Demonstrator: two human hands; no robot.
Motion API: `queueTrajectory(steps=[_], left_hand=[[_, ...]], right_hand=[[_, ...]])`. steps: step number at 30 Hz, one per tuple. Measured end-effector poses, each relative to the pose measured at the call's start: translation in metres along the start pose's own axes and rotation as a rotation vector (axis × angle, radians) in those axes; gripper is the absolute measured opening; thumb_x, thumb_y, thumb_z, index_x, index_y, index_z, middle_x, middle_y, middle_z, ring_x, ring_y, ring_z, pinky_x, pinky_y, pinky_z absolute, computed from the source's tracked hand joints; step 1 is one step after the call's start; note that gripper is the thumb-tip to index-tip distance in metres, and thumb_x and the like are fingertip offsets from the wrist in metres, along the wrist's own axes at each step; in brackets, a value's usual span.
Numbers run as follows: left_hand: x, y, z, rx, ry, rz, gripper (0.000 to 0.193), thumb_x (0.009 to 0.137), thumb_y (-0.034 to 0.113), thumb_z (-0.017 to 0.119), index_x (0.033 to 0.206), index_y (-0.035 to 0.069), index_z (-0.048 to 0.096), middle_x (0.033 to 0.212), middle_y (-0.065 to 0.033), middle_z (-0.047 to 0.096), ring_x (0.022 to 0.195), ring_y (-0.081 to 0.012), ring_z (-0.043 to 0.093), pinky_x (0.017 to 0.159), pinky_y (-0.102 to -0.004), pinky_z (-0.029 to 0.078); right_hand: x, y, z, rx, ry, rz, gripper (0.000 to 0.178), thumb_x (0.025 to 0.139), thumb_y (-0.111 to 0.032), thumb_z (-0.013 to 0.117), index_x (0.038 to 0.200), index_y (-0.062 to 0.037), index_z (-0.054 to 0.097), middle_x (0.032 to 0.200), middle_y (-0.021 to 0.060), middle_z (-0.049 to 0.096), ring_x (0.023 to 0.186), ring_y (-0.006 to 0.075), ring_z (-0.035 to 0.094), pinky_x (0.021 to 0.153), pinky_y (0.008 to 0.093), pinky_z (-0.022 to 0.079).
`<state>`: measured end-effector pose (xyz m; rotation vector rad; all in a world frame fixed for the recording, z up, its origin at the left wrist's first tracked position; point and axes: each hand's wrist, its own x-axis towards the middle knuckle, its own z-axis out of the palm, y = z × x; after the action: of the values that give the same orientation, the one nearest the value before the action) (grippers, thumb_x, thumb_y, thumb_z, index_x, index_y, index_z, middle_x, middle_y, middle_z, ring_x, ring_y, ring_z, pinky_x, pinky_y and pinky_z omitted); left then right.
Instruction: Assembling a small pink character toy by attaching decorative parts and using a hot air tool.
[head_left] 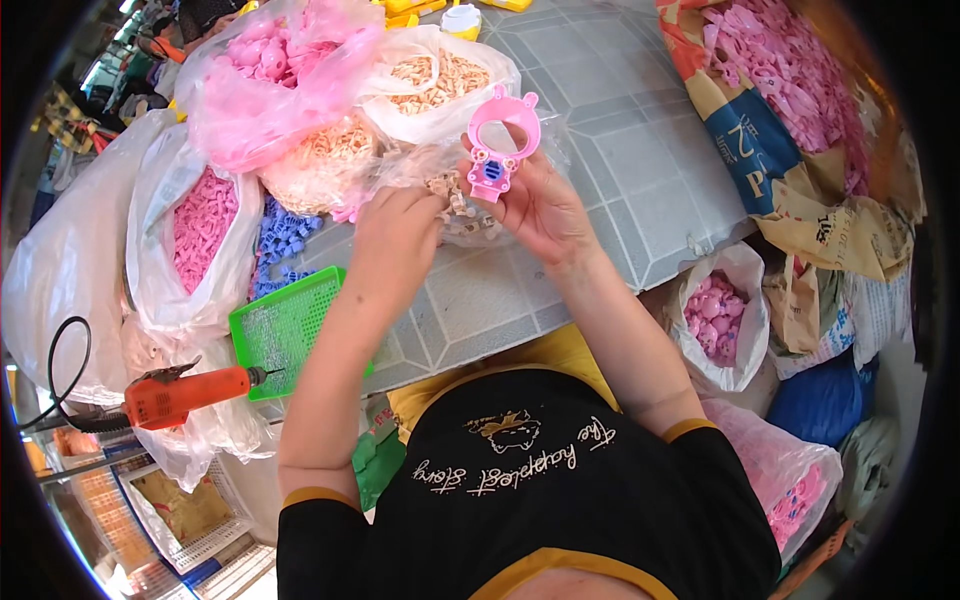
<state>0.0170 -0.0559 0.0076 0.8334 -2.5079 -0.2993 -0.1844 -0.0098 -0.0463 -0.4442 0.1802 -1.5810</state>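
Observation:
In my right hand (545, 215) I hold up a pink plastic toy part (491, 170) with a round ring, two small ears and a blue piece set in its lower body. The thumb and fingers close around its lower end. My left hand (400, 225) is at the near side of a clear plastic bag (545, 135) of small tan parts (455, 195). Its fingers are bent together, and the fingertips are partly hidden, so what they pinch does not show. Just left of that hand lie blue small parts (285, 235) and a green perforated tray (290, 330) holding tiny metal pieces.
A red electric screwdriver (185, 397) with a black cable points toward the tray. Bags of pink parts (205, 225), pink rounded pieces (265, 50) and beige parts (435, 80) crowd the table's left and back. At right stand a paper sack (745, 140) and a white bag (755, 340).

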Motion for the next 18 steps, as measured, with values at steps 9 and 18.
queueTrajectory(steps=[9, 18], left_hand=[[-0.085, 0.027, -0.034, -0.118, 0.014, -0.214, 0.021, 0.083, 0.004, 0.068, 0.104, 0.002, 0.068, 0.101, -0.0147, 0.066, 0.098, -0.0355, 0.062, 0.084, -0.0436, 0.051], [-0.106, -0.046, -0.034, 0.307, 0.400, -0.464, 0.015, 0.086, 0.003, 0.062, 0.100, 0.003, 0.068, 0.102, -0.0149, 0.067, 0.098, -0.0366, 0.060, 0.089, -0.0480, 0.047]], right_hand=[[0.001, 0.009, 0.025, -0.159, -0.038, 0.171, 0.060, 0.097, -0.011, 0.052, 0.152, -0.0055, 0.028, 0.145, 0.0272, 0.046, 0.126, 0.0387, 0.057, 0.104, 0.0454, 0.052], [-0.009, 0.020, 0.024, -0.319, 0.166, 0.268, 0.055, 0.097, -0.007, 0.058, 0.148, -0.0063, 0.037, 0.135, 0.0199, 0.056, 0.106, 0.0267, 0.067, 0.095, 0.0418, 0.057]])
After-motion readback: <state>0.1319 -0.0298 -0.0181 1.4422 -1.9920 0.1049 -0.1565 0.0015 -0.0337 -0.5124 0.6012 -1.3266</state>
